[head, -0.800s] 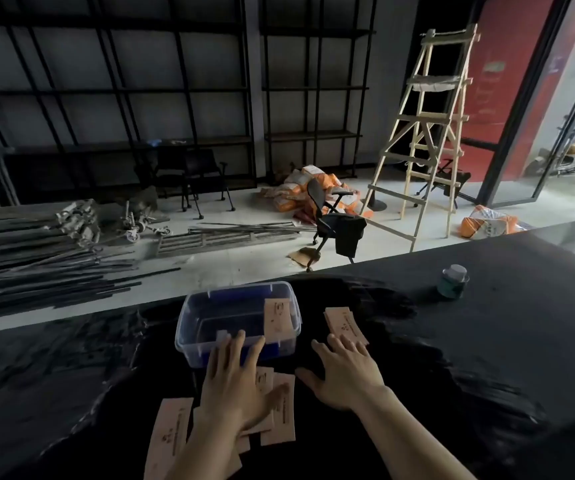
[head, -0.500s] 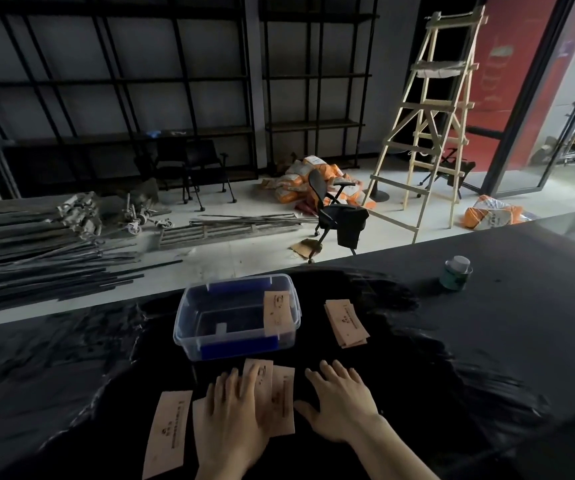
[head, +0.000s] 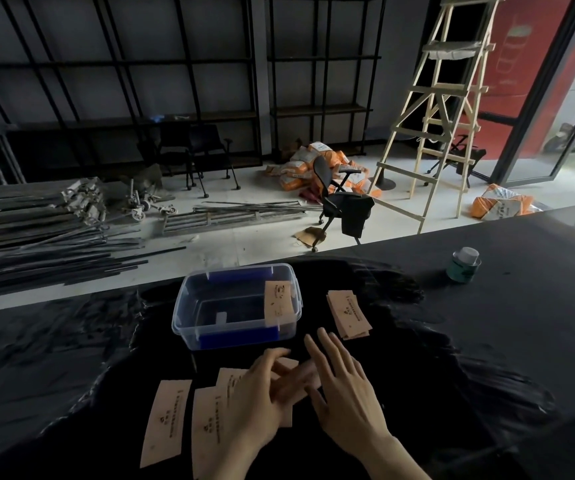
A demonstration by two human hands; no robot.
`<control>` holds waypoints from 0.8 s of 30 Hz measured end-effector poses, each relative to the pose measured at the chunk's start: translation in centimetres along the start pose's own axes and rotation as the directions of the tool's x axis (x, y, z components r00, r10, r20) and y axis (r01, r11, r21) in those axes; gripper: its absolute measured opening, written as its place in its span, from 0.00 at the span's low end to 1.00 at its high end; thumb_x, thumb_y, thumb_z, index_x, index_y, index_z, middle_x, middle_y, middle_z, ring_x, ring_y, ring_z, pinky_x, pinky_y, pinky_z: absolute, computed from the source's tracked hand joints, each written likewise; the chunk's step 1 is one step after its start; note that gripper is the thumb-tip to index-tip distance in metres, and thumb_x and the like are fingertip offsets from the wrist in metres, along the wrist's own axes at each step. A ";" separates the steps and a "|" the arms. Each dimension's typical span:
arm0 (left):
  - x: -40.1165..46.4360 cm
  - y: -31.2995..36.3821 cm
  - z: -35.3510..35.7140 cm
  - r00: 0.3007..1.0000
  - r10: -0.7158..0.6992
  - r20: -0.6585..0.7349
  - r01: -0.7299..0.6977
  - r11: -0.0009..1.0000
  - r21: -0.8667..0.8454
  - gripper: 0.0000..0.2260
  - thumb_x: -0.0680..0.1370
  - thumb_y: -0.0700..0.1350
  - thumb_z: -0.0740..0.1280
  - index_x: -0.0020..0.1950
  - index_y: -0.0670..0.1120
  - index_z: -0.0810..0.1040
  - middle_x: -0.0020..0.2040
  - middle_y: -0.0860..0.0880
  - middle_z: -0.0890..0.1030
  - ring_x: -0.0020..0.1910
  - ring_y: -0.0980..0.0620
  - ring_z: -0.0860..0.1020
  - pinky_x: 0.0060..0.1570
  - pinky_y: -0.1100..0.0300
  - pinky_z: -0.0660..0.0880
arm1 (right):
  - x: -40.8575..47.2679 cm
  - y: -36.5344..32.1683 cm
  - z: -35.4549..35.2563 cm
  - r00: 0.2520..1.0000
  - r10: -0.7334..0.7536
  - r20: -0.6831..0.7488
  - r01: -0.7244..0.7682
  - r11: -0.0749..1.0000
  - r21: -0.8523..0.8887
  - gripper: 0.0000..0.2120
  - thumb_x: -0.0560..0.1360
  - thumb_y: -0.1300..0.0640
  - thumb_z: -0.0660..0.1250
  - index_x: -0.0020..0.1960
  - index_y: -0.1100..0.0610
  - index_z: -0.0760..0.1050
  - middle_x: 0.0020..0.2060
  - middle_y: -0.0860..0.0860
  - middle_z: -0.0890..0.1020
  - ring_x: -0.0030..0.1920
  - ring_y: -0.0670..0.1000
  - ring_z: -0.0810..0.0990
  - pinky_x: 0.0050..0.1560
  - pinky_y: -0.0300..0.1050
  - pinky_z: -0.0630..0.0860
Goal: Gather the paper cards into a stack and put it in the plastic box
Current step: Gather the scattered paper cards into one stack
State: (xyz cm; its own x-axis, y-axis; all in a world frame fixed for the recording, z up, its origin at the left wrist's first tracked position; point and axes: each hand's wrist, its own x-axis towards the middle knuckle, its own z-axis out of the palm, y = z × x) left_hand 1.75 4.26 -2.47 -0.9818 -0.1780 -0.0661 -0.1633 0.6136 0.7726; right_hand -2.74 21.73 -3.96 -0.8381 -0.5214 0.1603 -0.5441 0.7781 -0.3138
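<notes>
A clear plastic box (head: pixel 183 320) with blue clips stands on the black table in front of me, with one tan paper card (head: pixel 278 303) leaning inside its right wall. To the right of the box lies a small stack of cards (head: pixel 348 315). Near me, one card (head: pixel 166 422) lies apart on the left, and beside it several overlapping cards (head: pixel 208 424). My left hand (head: pixel 254 407) rests on those overlapping cards with its fingers curled over them. My right hand (head: pixel 344 393) lies flat with its fingers spread, its fingertips touching the cards' right edge.
A small green jar with a white lid (head: pixel 464 265) stands at the far right of the table. The table's far edge (head: pixel 417 233) runs just behind the box. Beyond it are a floor with metal bars, chairs and a wooden ladder.
Both hands have drawn back from the box toward me. My left hand's fingers have curled over the near cards, and my right hand has closed in beside it.
</notes>
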 end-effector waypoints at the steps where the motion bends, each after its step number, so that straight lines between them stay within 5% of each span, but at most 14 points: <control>1: 0.1 0.0 0.4 0.999 0.007 0.035 -0.007 1.000 -0.016 0.25 0.72 0.59 0.77 0.64 0.66 0.70 0.53 0.60 0.83 0.49 0.63 0.83 0.54 0.62 0.82 | 0.0 0.1 -0.1 0.998 -0.056 0.004 0.056 0.998 -0.011 0.38 0.80 0.49 0.64 0.82 0.46 0.46 0.82 0.49 0.52 0.81 0.52 0.48 0.78 0.48 0.55; 5: -0.1 -0.1 1.7 1.000 0.005 -0.006 -0.005 0.994 -0.113 0.23 0.76 0.50 0.76 0.64 0.64 0.71 0.57 0.60 0.81 0.56 0.61 0.82 0.55 0.65 0.80 | 0.0 1.4 -0.1 0.994 -0.093 0.059 0.093 0.996 0.000 0.28 0.77 0.53 0.66 0.75 0.48 0.66 0.66 0.48 0.75 0.69 0.53 0.72 0.62 0.47 0.76; 8: -0.7 -1.0 1.3 0.988 0.005 -0.156 0.017 0.990 0.139 0.27 0.76 0.55 0.73 0.72 0.59 0.68 0.62 0.62 0.73 0.65 0.57 0.76 0.63 0.62 0.72 | -0.4 2.6 0.3 0.997 -0.057 0.049 0.057 0.998 0.000 0.22 0.75 0.57 0.67 0.69 0.51 0.71 0.58 0.47 0.74 0.59 0.52 0.75 0.45 0.46 0.81; 10: -1.0 -1.6 0.9 0.995 -0.049 -0.090 0.081 0.916 0.392 0.36 0.73 0.62 0.69 0.78 0.57 0.61 0.71 0.58 0.70 0.72 0.53 0.69 0.72 0.55 0.65 | -0.6 3.1 0.3 0.999 -0.039 0.034 0.040 0.999 -0.008 0.20 0.75 0.59 0.67 0.66 0.51 0.70 0.58 0.47 0.73 0.59 0.51 0.74 0.42 0.46 0.80; 14: -0.8 -1.2 -0.1 0.995 -0.104 -0.005 0.093 0.864 0.495 0.39 0.75 0.62 0.68 0.81 0.57 0.55 0.74 0.55 0.73 0.74 0.51 0.67 0.73 0.53 0.62 | -0.7 3.5 0.1 1.000 -0.017 0.014 0.017 1.000 -0.010 0.19 0.77 0.59 0.67 0.66 0.52 0.69 0.63 0.48 0.72 0.69 0.51 0.68 0.48 0.45 0.81; 19: -0.1 -0.7 -1.2 0.980 -0.188 -0.065 0.198 0.958 0.210 0.32 0.75 0.45 0.75 0.74 0.60 0.64 0.62 0.56 0.77 0.61 0.55 0.76 0.62 0.57 0.75 | -0.8 3.7 0.3 1.000 -0.021 0.001 0.021 1.000 0.016 0.19 0.78 0.59 0.67 0.66 0.51 0.68 0.67 0.47 0.73 0.79 0.51 0.58 0.58 0.43 0.80; 24: 0.8 0.5 -0.8 1.000 -0.020 0.004 0.020 0.999 0.044 0.20 0.81 0.37 0.66 0.63 0.62 0.76 0.55 0.59 0.80 0.55 0.62 0.81 0.57 0.63 0.80 | -0.6 2.6 0.4 0.999 0.008 -0.037 -0.004 0.994 0.109 0.29 0.78 0.63 0.65 0.77 0.54 0.62 0.77 0.49 0.66 0.80 0.49 0.55 0.69 0.43 0.72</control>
State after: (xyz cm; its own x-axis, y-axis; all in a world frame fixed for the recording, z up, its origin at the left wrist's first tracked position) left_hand 1.00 3.81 -1.67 -0.9787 -0.1872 -0.0839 -0.1867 0.6429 0.7428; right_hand -3.69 23.92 -5.24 -0.8435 -0.5014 0.1925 -0.5331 0.7377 -0.4142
